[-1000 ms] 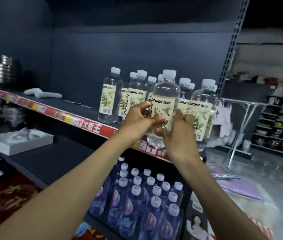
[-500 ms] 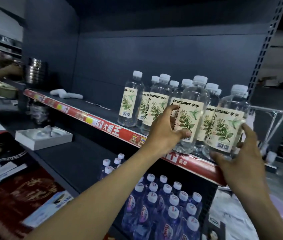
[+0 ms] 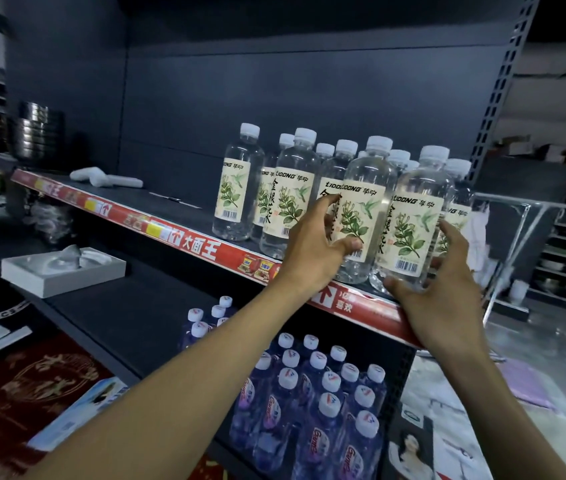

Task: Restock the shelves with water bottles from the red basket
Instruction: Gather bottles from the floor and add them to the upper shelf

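The two clear water bottles at the front of the upper shelf are the ones being handled: one with a leaf-and-bird label [image 3: 361, 216] stands on the shelf near its lip, and its neighbour [image 3: 413, 223] stands just beside it to the right, right at the red price strip [image 3: 184, 239]. The left hand [image 3: 312, 251] is wrapped around the first bottle, thumb across the lower label and fingers curled behind its left side. The right hand [image 3: 444, 289] is half-open, cupping the second bottle low down, thumb under its base edge and fingers spread along its right side, so it looks more like steadying than a firm hold. Behind these stand more of the same bottles [image 3: 295, 188] in a close cluster, with one [image 3: 240, 185] a little apart to the left. The rest of that shelf is mostly bare, apart from some white pieces [image 3: 104, 176] far left. Below sits a block of purple-tinted bottles [image 3: 312, 403], and a white tray [image 3: 63, 268] lies on the lower shelf. The red basket is not in view. The risk, I'd say, is at the lip: the right bottle sits so near the edge that a loose release could tip it forward onto the bottles below, and pushing either one back too hard could knock the tight rows over.
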`<action>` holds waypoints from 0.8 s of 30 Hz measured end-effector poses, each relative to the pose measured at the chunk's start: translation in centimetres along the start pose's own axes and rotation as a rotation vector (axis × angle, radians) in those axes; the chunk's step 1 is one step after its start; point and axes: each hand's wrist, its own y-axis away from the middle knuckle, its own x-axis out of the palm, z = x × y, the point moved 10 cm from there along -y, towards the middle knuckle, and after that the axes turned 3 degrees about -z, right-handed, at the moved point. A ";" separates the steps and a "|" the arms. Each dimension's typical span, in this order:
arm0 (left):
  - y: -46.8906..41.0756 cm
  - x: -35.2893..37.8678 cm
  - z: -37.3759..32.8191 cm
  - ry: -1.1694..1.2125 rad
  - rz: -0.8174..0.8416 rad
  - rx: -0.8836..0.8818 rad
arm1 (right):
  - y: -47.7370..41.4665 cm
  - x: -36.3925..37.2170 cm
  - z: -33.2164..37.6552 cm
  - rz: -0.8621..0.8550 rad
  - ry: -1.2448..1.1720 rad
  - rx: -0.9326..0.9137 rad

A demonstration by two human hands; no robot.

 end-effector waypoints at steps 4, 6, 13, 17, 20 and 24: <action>0.0 0.2 0.3 -0.040 -0.018 0.001 | 0.2 0.2 0.1 0.001 -0.016 -0.003; 0.1 0.1 0.0 -0.057 -0.026 0.001 | 0.3 0.1 0.2 0.013 -0.028 -0.005; 3.8 -3.4 -1.1 -0.616 -0.105 0.239 | 5.0 -1.0 5.6 -0.204 0.200 -0.326; 7.3 -9.6 0.8 -1.138 -0.215 0.313 | 9.1 6.0 9.4 0.011 0.223 -0.501; 10.5 -15.6 4.4 -1.313 -0.204 0.245 | 12.5 12.8 11.4 0.206 0.154 -0.500; 17.1 -26.7 10.9 -1.453 -0.196 -0.011 | 20.2 22.4 14.4 0.450 0.015 -0.568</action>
